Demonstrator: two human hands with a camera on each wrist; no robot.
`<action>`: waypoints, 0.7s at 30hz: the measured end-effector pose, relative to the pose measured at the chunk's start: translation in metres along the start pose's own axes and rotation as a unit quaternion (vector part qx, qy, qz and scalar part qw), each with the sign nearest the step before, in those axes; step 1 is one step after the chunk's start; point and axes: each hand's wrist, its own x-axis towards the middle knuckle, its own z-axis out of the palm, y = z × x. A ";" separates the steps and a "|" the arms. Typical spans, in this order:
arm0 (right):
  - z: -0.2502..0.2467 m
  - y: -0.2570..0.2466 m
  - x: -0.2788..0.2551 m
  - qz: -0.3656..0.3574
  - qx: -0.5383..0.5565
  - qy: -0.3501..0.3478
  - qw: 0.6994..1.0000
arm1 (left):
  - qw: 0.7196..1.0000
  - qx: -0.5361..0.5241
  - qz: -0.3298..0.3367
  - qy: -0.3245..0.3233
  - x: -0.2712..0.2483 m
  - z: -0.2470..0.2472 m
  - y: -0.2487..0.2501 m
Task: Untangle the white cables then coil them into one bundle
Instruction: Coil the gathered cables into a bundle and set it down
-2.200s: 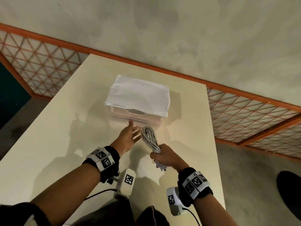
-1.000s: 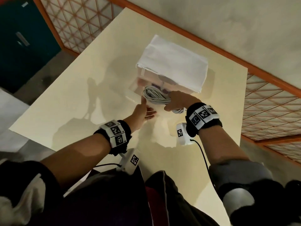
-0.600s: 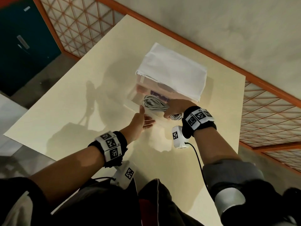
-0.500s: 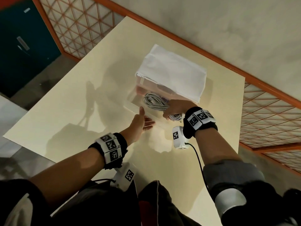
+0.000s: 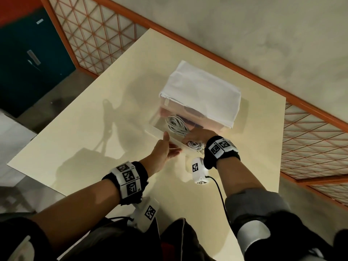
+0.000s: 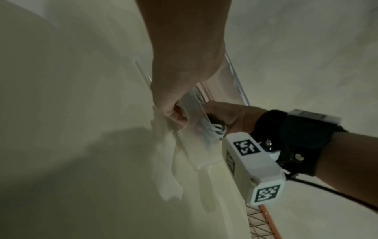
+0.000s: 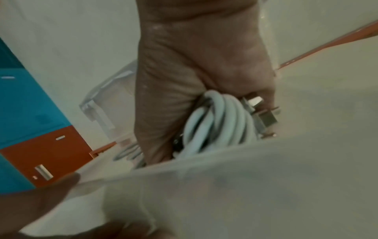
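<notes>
R hand [image 5: 197, 135] round cable coil [image 5: 177, 125], prob. in drawer [image 5: 160, 134]

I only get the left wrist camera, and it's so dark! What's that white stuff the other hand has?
Observer: A coiled bundle of white cables, gripped in the right hand, with metal plugs beside the fingers.
Operator: Where is it?
Observer: The head view shows its far loops lying inside the clear drawer that the left hand holds.
Operator: What's above the drawer?
Observer: A white cloth covers the box top.
</notes>
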 end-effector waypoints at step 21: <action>0.036 0.000 0.015 0.069 0.139 0.218 0.964 | 1.000 -0.007 0.006 0.004 -0.002 0.000 0.002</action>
